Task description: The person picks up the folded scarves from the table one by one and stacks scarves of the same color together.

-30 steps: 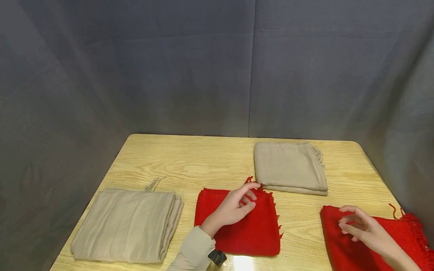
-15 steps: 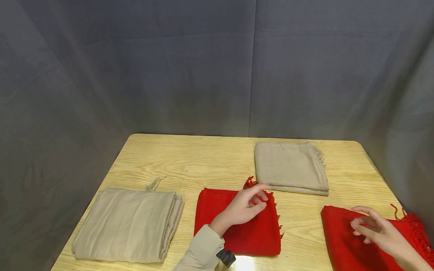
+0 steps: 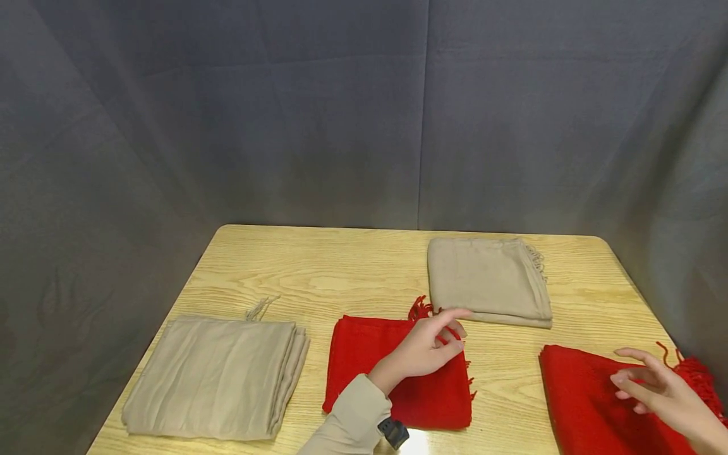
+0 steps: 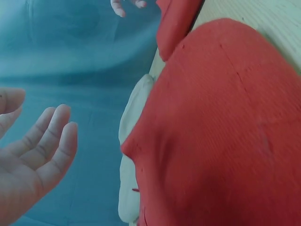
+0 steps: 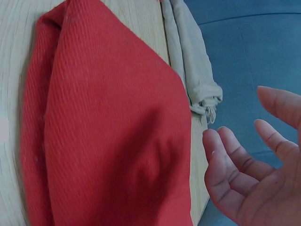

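Over the middle folded red scarf (image 3: 364, 354) hovers my left hand (image 3: 426, 347), its fingers loosely bent and holding nothing. The left wrist view shows that hand (image 4: 40, 160) apart from the red cloth (image 4: 216, 122). Above the right folded red scarf (image 3: 586, 392), which has a fringe at its right end, is my right hand (image 3: 662, 388), relaxed with nothing in it. In the right wrist view a shadow falls on the red scarf (image 5: 113, 94), and the right hand (image 5: 258, 174) stands off from it.
A folded beige scarf (image 3: 210, 379) lies at the left of the wooden table (image 3: 318, 265). Another folded beige scarf (image 3: 486, 278) lies at the back right, close behind the middle red one. Grey curtains (image 3: 318, 126) enclose the back and sides.
Both hands have drifted to the right above the red scarves, with their fingers much the same. The scarves have stayed in place.
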Available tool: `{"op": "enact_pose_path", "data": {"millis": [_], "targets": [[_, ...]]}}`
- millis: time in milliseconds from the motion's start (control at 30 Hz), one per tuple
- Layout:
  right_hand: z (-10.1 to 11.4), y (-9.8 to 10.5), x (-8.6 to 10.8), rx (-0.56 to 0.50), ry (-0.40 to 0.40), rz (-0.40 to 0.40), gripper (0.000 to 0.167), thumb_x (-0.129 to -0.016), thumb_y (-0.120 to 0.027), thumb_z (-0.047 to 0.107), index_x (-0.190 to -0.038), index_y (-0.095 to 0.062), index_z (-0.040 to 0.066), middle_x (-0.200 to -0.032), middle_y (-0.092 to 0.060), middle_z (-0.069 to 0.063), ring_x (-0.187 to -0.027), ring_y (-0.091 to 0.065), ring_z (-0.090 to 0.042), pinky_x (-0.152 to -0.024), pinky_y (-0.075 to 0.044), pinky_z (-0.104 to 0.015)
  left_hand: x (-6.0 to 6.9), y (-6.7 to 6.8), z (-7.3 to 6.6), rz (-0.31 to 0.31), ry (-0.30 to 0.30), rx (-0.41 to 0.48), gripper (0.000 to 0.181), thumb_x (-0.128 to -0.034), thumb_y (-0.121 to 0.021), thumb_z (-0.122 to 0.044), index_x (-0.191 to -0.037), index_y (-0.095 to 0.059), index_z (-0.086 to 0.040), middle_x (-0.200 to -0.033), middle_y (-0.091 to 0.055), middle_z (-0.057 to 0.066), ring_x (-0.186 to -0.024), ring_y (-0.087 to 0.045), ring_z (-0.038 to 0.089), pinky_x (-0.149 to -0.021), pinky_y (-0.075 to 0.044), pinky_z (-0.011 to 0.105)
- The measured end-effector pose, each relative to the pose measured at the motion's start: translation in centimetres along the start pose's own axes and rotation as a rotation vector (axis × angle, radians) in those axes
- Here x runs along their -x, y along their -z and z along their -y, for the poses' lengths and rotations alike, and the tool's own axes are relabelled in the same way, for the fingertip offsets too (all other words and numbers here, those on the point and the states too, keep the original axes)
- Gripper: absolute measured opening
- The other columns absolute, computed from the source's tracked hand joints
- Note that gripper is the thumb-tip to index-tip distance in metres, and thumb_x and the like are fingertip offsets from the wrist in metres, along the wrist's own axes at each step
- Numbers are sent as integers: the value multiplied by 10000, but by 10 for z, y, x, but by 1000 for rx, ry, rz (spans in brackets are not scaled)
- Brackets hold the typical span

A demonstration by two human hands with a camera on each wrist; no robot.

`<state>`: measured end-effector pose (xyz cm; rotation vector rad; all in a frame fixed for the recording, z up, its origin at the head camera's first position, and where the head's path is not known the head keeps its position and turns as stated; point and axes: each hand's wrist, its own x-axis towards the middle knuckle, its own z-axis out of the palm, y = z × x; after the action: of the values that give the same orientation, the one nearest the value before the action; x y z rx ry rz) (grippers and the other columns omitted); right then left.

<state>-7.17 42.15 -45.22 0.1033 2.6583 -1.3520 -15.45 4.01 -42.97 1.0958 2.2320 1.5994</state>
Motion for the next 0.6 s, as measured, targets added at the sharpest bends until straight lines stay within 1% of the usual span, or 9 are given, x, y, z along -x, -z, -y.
{"op": "enact_pose_path", "data": {"millis": [67, 200, 300, 333, 367, 400, 467, 567, 600], "targets": [[-4, 3, 0, 24, 3, -11, 449, -921, -530, 131, -1149, -334, 465, -871, -588, 170, -714, -581, -54, -556, -441, -263, -3, -3, -1, 5, -1, -4, 427, -886, -533, -35, -1294, -446, -127, -998, -583, 43, -822, -564, 34, -712, -461, 162], [-14, 10, -1, 81, 10, -14, 433, -923, -535, 193, -1116, -302, 503, -901, -627, 82, -706, -589, -41, -546, -449, -277, -8, -9, -2, 14, -4, 10, 433, -883, -534, -31, -1298, -444, -120, -1015, -581, 42, -824, -568, 22, -704, -461, 156], [-16, 14, -2, 111, -4, -8, 366, -929, -524, 224, -1230, -345, 333, -942, -643, -72, -698, -582, -27, -542, -456, -294, -12, -13, -2, 17, -12, 21, 449, -881, -533, -19, -1308, -434, -114, -1019, -582, 53, -813, -574, 20, -698, -464, 152], [-16, 15, -2, 117, -10, -9, 354, -930, -523, 224, -1215, -345, 335, -925, -647, -20, -692, -578, -16, -535, -458, -297, -13, -15, -2, 17, -15, 20, 454, -880, -532, -17, -1312, -431, -115, -1018, -582, 55, -810, -576, 20, -695, -464, 150], [-16, 16, -2, 125, -27, -14, 344, -932, -519, 237, -1210, -342, 339, -938, -644, -63, -688, -572, -12, -539, -460, -298, -14, -16, -2, 19, -13, 23, 459, -881, -533, -18, -1316, -427, -119, -1018, -582, 53, -811, -575, 17, -695, -465, 151], [-16, 16, -1, 134, -36, -25, 331, -931, -521, 235, -1210, -352, 293, -932, -647, -62, -681, -571, -12, -535, -462, -300, -15, -17, -2, 20, -9, 28, 463, -882, -533, -20, -1319, -425, -126, -1016, -582, 50, -811, -575, 17, -694, -466, 152], [-17, 18, -2, 149, -76, -34, 320, -936, -509, 264, -1208, -346, 301, -946, -641, -109, -679, -567, -15, -543, -466, -307, -16, -20, -3, 23, -1, 35, 470, -882, -536, -22, -1324, -421, -134, -1008, -581, 43, -810, -574, 16, -698, -466, 154], [-27, 21, -4, 140, -139, -58, 310, -925, -514, 328, -1193, -362, 290, -915, -638, -114, -667, -567, -39, -546, -469, -309, -17, -23, -3, 26, 20, 51, 478, -881, -540, -28, -1327, -419, -154, -997, -578, 24, -807, -569, 13, -704, -463, 157], [-33, 22, -5, 131, -150, -74, 307, -918, -522, 343, -1182, -372, 294, -885, -638, -71, -658, -568, -45, -538, -469, -308, -17, -25, -3, 26, 24, 53, 479, -882, -540, -29, -1327, -418, -157, -993, -578, 21, -804, -569, 14, -707, -461, 158]]}}
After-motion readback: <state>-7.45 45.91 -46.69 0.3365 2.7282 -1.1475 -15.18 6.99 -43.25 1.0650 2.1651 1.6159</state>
